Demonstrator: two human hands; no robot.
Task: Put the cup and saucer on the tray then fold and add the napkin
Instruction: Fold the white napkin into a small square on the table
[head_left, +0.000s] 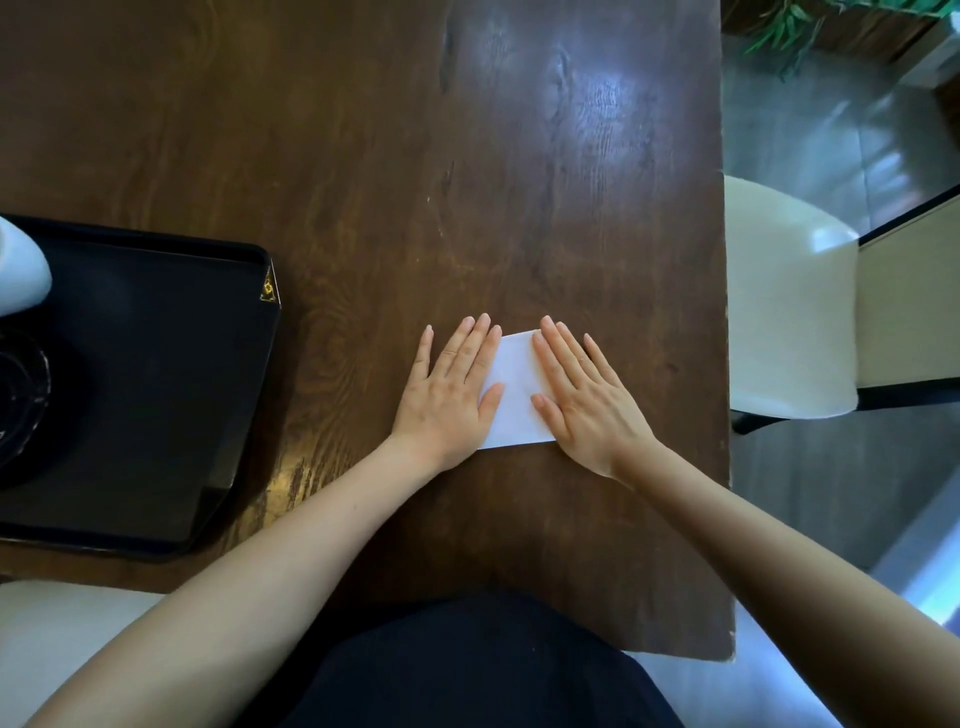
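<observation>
Pressing the napkin fold flat

Both hands, left hand (451, 387) and right hand (582, 395), lie with fingers spread flat on the white napkin (514, 397), right of the tray (208, 395); uneven pressure could skew the crease.

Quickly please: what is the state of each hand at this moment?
Left hand: open, flat, pressing the napkin on the table.
Right hand: open, flat, pressing the napkin too.
</observation>
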